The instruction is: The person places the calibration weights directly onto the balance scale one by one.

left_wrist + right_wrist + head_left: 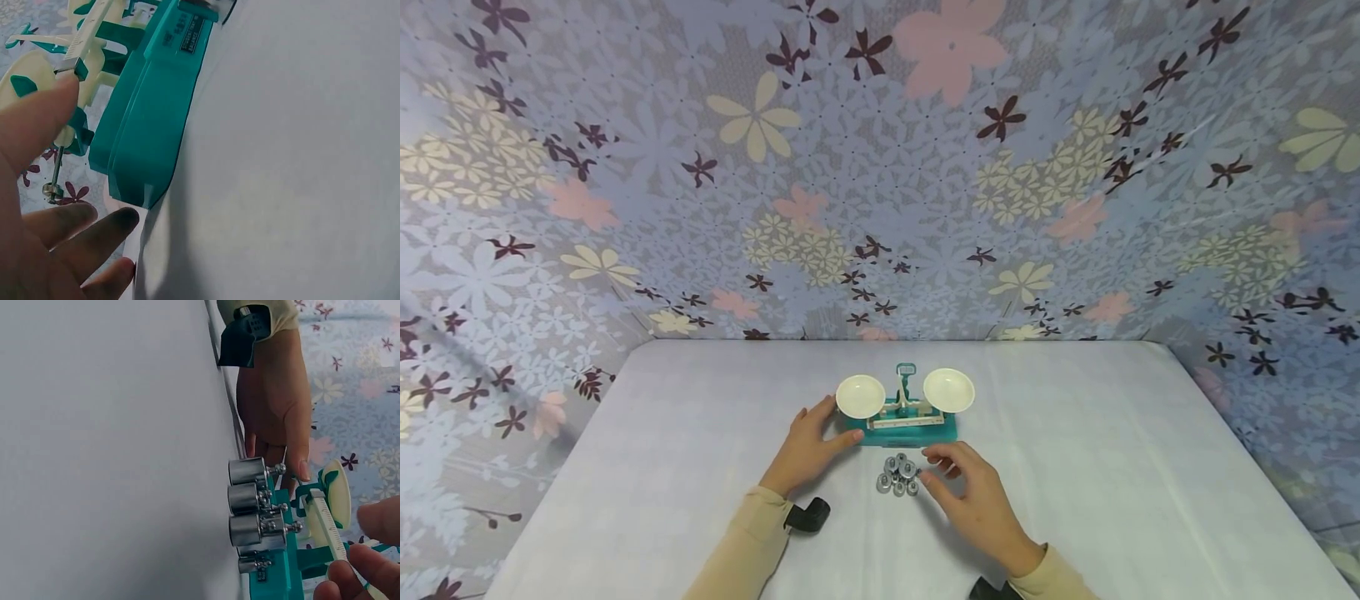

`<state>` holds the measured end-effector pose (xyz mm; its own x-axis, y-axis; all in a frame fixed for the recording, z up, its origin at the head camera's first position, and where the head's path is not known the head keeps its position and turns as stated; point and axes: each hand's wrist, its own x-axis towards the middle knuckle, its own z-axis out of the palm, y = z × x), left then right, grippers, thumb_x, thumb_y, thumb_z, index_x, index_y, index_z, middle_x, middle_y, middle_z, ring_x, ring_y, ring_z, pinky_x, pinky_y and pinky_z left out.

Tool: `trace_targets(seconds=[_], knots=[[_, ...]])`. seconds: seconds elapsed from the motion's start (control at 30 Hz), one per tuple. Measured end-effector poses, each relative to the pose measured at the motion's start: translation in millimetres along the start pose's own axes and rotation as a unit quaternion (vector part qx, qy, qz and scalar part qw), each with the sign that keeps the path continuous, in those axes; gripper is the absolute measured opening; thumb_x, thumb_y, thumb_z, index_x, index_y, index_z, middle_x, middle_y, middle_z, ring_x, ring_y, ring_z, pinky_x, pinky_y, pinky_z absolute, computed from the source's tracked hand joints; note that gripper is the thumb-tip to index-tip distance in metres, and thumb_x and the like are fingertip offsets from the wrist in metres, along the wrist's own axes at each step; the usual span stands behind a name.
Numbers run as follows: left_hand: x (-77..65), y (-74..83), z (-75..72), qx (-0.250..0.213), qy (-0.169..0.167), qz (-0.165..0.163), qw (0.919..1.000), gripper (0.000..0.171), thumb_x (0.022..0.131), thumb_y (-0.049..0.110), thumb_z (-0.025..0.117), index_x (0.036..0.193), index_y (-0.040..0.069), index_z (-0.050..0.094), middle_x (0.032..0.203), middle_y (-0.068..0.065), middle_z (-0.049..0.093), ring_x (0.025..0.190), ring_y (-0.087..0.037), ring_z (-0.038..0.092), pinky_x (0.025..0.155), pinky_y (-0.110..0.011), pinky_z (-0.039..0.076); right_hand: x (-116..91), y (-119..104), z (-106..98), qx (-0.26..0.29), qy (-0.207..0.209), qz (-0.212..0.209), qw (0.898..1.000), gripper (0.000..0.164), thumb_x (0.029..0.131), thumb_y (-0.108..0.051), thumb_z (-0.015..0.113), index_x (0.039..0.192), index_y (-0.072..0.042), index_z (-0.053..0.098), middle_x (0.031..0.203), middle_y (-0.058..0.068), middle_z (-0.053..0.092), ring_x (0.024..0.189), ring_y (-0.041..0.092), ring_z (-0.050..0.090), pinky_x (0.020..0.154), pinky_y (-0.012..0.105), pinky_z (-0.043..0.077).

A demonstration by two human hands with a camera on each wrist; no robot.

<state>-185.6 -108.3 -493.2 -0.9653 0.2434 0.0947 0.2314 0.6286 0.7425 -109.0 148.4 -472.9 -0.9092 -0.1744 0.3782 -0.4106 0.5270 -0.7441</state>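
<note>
A teal balance scale [912,435] stands on the white-covered table, with a cream left pan [861,397] and right pan [949,390]. My left hand [807,450] is at the scale's left end, fingers spread. In the left wrist view its thumb [47,115] overlaps the end of the white graduated beam [84,37]. Several silver metal weights [900,475] with knobs stand clustered in front of the base. Just right of them is my right hand [973,500], fingers loosely bent and thumb apart, nothing visible between them. In the right wrist view the weights [245,530] stand upright.
A white cloth [1112,467] covers the table. Floral fabric [880,208] rises behind it and along both sides. Each wrist carries a black camera mount, the left mount [808,515] close to the tabletop. A metal adjusting nut [53,190] sticks out at the beam's end.
</note>
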Motion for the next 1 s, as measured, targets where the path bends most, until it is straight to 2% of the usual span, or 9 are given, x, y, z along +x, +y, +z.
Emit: trace_targets(seconds=[0.13,0.37,0.6,0.73,1.0], knots=[[-0.6,-1.2,2.2,-0.003,0.013,0.004,0.9999,0.082,0.079,0.056,0.063,0.141,0.008,0.039,0.142,-0.013,0.041,0.133,-0.028,0.033,0.113,-0.049,0.008,-0.6,1.7,2.9,0.004,-0.009,0.017,1.0,0.023,0.081,-0.015,0.072,0.103,-0.014,0.065,0.092,-0.003,0.062,0.079,0.006,0.055,0.067,0.026,0.051],[0.7,-3.1,4.4,0.008,0.024,0.011,0.9996,0.074,0.081,0.051,0.065,0.138,0.008,0.044,0.14,-0.011,0.044,0.134,-0.026,0.033,0.113,-0.05,0.009,1.1,7.6,4.9,0.019,-0.028,0.076,0.997,0.023,0.08,-0.014,0.073,0.101,-0.017,0.065,0.089,-0.006,0.061,0.077,0.006,0.056,0.065,0.023,0.05],[1.6,-3.4,6.4,0.012,0.033,0.008,0.9994,0.065,0.082,0.045,0.065,0.132,0.006,0.051,0.136,-0.013,0.048,0.132,-0.028,0.036,0.112,-0.05,0.011,5.3,8.2,7.5,0.026,-0.046,0.105,0.993,0.022,0.081,-0.016,0.072,0.101,-0.021,0.065,0.088,-0.008,0.061,0.076,0.007,0.056,0.066,0.023,0.049],[1.9,-3.1,8.2,0.013,0.041,0.009,0.999,0.059,0.083,0.042,0.065,0.128,0.005,0.054,0.133,-0.014,0.051,0.13,-0.029,0.038,0.112,-0.051,0.013,7.9,8.0,9.6,0.027,-0.057,0.107,0.992,0.022,0.081,-0.016,0.072,0.101,-0.022,0.065,0.09,-0.01,0.061,0.078,0.006,0.056,0.067,0.023,0.05],[3.1,-1.3,11.1,0.015,0.054,-0.007,0.9984,0.053,0.083,0.039,0.067,0.125,0.009,0.058,0.13,-0.008,0.055,0.13,-0.026,0.039,0.112,-0.049,0.015,12.4,7.8,14.6,0.026,-0.067,0.084,0.994,0.016,0.081,-0.015,0.072,0.094,-0.022,0.068,0.086,-0.01,0.059,0.075,0.007,0.054,0.066,0.023,0.05]])
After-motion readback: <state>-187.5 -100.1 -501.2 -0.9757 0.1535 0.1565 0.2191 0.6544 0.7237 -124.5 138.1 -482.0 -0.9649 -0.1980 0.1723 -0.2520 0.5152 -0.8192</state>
